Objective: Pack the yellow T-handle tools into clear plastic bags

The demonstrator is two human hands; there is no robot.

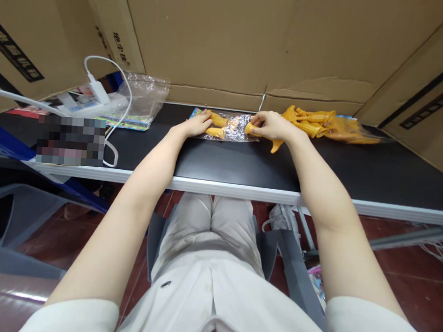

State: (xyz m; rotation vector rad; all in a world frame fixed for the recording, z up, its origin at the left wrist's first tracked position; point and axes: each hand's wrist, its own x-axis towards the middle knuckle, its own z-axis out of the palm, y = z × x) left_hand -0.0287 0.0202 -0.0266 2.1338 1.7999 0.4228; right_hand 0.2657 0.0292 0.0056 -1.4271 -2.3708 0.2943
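White shirt (210, 308) nearest, pale smooth cloth. Black matte bench (245, 162), white edge. Left hand (197, 124) lies flat, fingers pressing crinkly clear bag (230, 127) mid-bench. Right hand (270, 125) curled, gripping orange plastic toy (275, 143) at the bag mouth. Cardboard boxes (224, 38) behind; print unreadable.

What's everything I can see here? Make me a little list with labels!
left hand: rests on the left end of a clear plastic bag
right hand: pinches an orange toy piece at the bag's right end
in the bag: orange toy pieces
right of the hands: pile of orange toys
left side: white charger with cable, empty clear bags
surface: black table
around: cardboard walls
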